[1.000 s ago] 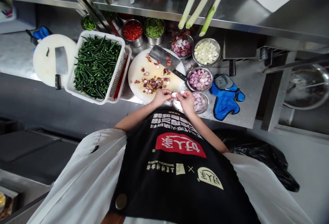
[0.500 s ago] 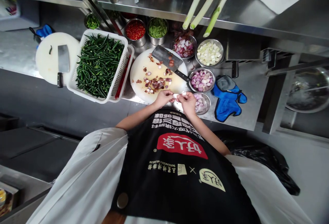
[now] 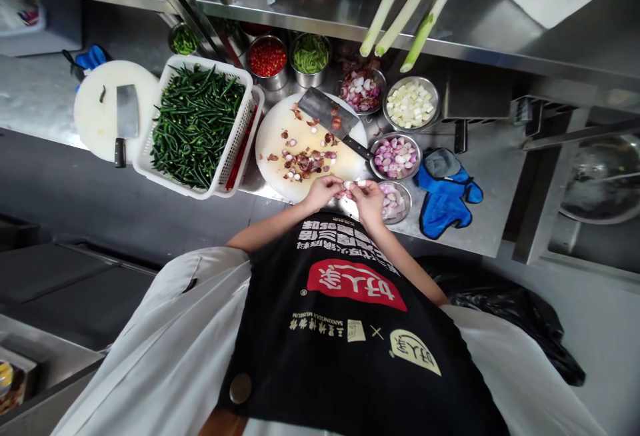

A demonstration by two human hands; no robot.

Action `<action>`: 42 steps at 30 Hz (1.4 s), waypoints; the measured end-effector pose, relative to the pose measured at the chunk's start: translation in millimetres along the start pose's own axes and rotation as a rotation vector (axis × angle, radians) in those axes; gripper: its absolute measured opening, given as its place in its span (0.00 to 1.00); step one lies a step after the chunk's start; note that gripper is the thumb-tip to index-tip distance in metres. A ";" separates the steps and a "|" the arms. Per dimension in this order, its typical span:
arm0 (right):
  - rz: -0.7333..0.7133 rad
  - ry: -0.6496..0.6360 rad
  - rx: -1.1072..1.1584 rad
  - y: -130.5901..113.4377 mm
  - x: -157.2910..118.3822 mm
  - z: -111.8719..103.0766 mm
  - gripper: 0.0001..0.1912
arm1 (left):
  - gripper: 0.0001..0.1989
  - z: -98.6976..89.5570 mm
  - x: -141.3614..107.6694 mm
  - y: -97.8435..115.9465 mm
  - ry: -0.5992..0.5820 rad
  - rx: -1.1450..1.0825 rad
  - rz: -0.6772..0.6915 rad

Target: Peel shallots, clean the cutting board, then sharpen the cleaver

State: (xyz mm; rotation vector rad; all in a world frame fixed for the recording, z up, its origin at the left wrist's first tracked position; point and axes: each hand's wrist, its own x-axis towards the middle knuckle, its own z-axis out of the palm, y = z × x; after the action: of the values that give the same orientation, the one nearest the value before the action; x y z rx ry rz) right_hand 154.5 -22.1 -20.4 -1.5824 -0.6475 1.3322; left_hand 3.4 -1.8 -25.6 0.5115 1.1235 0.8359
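My left hand (image 3: 323, 194) and my right hand (image 3: 370, 203) meet at the front edge of the round cutting board (image 3: 273, 116), fingertips pinched together. Between them is a small pale shallot (image 3: 347, 185), partly hidden by the fingers. White patches show at my right fingertips; I cannot tell what they are. On the board lie brown shallot skins and trimmings (image 3: 307, 161). A cleaver (image 3: 325, 111) rests across its far side, handle toward the right. Close to my right hand stand a bowl of peeled shallots (image 3: 393, 203) and, behind it, a second shallot bowl (image 3: 395, 157).
Left of the board stands a white basket of green chilies (image 3: 195, 129). Farther left, another board (image 3: 95, 116) carries a second cleaver (image 3: 127, 113). Behind are bowls of unpeeled shallots (image 3: 361, 89) and chopped white pieces (image 3: 411, 104). Blue gloves (image 3: 445, 199) lie right; scallions (image 3: 425, 29) overhang the shelf.
The whole view has shifted slightly. My fingers have moved a little around the shallot, which both hands still pinch.
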 end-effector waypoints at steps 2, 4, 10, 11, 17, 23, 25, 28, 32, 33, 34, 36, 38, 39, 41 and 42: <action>-0.021 -0.004 -0.048 -0.4 -0.3 -0.9 0.28 | 0.08 -1.3 1.2 -3.2 -0.008 0.011 0.009; -0.035 -0.023 -0.100 0.3 -0.4 -2.4 0.28 | 0.09 -2.9 2.0 -5.7 -0.020 0.051 0.037; -0.020 -0.046 -0.195 3.7 -0.5 -3.8 0.32 | 0.04 -7.0 0.5 -8.7 -0.010 0.271 0.145; -0.016 -0.045 -0.205 3.6 -0.7 -3.1 0.30 | 0.04 -7.2 0.6 -8.5 0.002 0.298 0.161; 0.066 -0.022 -0.109 4.4 0.9 0.0 0.24 | 0.06 -5.6 5.8 -6.2 0.070 0.347 0.186; 0.182 0.061 0.084 9.4 7.8 -10.6 0.22 | 0.07 -3.4 7.6 -2.7 0.101 0.230 0.025; 0.211 0.113 0.157 11.0 11.5 -20.4 0.21 | 0.08 -4.2 13.7 5.7 0.114 0.194 -0.018; 0.214 0.214 0.180 17.3 17.3 -43.3 0.21 | 0.09 -2.5 43.3 33.2 0.118 0.208 0.012; 0.242 0.380 0.069 36.3 18.7 -79.9 0.22 | 0.08 15.4 121.2 96.5 0.165 0.333 0.162; 0.254 0.415 0.055 42.1 17.6 -88.0 0.22 | 0.07 21.1 142.3 115.2 0.177 0.388 0.202; 0.263 0.443 0.050 47.9 16.2 -95.1 0.23 | 0.06 25.6 161.5 134.0 0.186 0.450 0.231; 0.272 0.473 0.059 58.2 13.7 -106.1 0.24 | 0.08 27.4 190.4 169.3 0.195 0.589 0.252; 0.267 0.481 0.070 66.1 12.9 -112.3 0.27 | 0.11 14.9 201.9 196.5 0.192 0.736 0.262; 0.259 0.478 0.069 69.0 13.1 -113.8 0.28 | 0.11 3.0 200.7 205.6 0.176 0.813 0.275; 0.232 0.468 0.054 72.7 14.5 -113.8 0.30 | 0.08 -29.8 186.0 212.8 0.116 0.990 0.302; 0.219 0.463 0.046 73.5 15.4 -112.7 0.30 | 0.06 -48.9 173.9 211.2 0.082 1.093 0.305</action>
State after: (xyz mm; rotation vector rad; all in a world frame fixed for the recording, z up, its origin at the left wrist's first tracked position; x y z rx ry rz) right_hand 253.2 -75.9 -96.0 -1.8785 -0.1620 1.0651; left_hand -77.1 261.7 10.8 1.5895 1.5578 0.4275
